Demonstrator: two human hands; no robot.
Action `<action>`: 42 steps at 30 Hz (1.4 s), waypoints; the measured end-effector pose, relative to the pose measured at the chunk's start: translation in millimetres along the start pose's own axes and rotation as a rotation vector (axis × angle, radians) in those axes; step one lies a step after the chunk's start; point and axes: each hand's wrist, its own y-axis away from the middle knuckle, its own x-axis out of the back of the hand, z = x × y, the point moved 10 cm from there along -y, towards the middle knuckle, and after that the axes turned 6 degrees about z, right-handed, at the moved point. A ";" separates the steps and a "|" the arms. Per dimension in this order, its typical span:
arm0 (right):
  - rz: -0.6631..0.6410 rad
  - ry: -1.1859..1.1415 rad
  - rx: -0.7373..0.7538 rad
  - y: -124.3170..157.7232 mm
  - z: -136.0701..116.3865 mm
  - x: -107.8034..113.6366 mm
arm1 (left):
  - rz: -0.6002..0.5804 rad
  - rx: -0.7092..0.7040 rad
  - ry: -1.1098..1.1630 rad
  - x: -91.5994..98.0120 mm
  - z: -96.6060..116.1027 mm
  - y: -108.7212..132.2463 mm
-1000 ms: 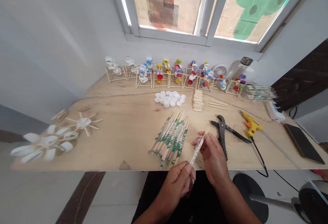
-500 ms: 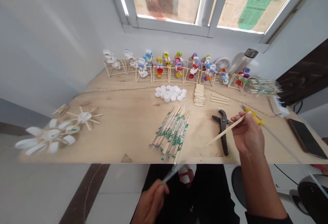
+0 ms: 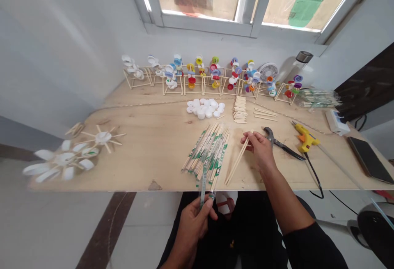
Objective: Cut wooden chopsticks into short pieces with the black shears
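My right hand (image 3: 260,148) is closed on a bare pair of wooden chopsticks (image 3: 237,160), whose lower end rests on the plywood table (image 3: 147,145) right of a pile of wrapped chopsticks (image 3: 208,152). Below the table's front edge my left hand (image 3: 193,223) pinches an empty clear wrapper (image 3: 203,187) that stands up in front of the pile.
Black pliers (image 3: 278,141) and a yellow glue gun (image 3: 305,136) lie right of my right hand. Behind are white bottle caps (image 3: 205,108), a stack of cut sticks (image 3: 239,111) and a row of stick-and-cap models (image 3: 212,78). White spoon wheels (image 3: 66,160) sit left, a phone (image 3: 371,160) far right.
The wrapper came off the chopsticks. My right hand swung the bare pair out to the right, then back left and down onto the table. My left hand dropped below the edge with the wrapper.
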 end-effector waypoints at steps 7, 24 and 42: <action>0.102 0.155 0.089 -8.2 4.4 16.4 | -0.058 0.072 0.098 -15.6 -3.3 -7.8; -0.213 0.061 -0.123 85.8 22.7 -15.7 | -0.135 -0.006 0.147 -24.5 9.1 17.5; -0.127 -0.118 -0.103 106.7 19.3 -18.8 | -0.378 -0.062 -0.125 -52.8 -1.4 15.3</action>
